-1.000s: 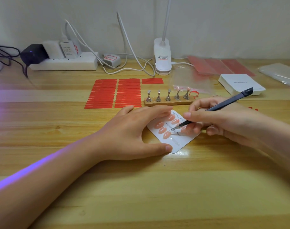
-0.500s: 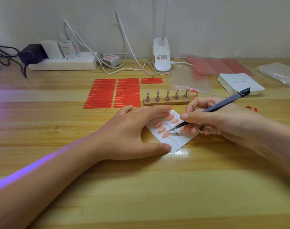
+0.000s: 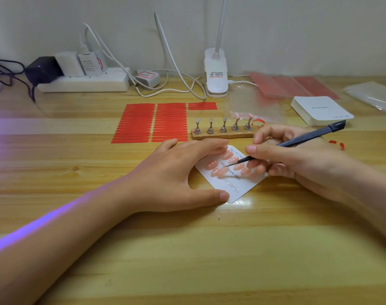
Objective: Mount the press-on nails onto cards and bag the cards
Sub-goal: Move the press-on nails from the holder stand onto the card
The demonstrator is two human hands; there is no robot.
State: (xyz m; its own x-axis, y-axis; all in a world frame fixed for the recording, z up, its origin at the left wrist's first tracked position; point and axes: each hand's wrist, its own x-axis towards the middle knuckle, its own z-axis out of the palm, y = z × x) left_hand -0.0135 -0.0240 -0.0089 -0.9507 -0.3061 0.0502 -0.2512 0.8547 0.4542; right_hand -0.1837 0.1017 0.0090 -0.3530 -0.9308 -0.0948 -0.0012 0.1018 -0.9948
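Observation:
A white card (image 3: 233,186) lies tilted on the wooden table, with several pink press-on nails (image 3: 222,171) stuck on it in two rows. My left hand (image 3: 176,172) rests on the card, fingers straight along its far edge and thumb at its near corner. My right hand (image 3: 297,159) pinches dark tweezers (image 3: 297,143), whose tip touches a nail in the middle of the card. Behind the card stands a wooden bar (image 3: 222,135) with several metal nail stands. A stack of blank white cards (image 3: 319,110) and a clear bag (image 3: 253,104) lie at the back right.
Red adhesive strips (image 3: 152,122) lie in columns left of the bar. A power strip (image 3: 84,82) with chargers and cables runs along the wall, beside a white lamp clip (image 3: 216,73). Pink sheets (image 3: 293,84) and more clear bags (image 3: 372,95) sit far right.
The tweezers' tip has shifted slightly up along the nails on the card. My left hand keeps its hold on the card.

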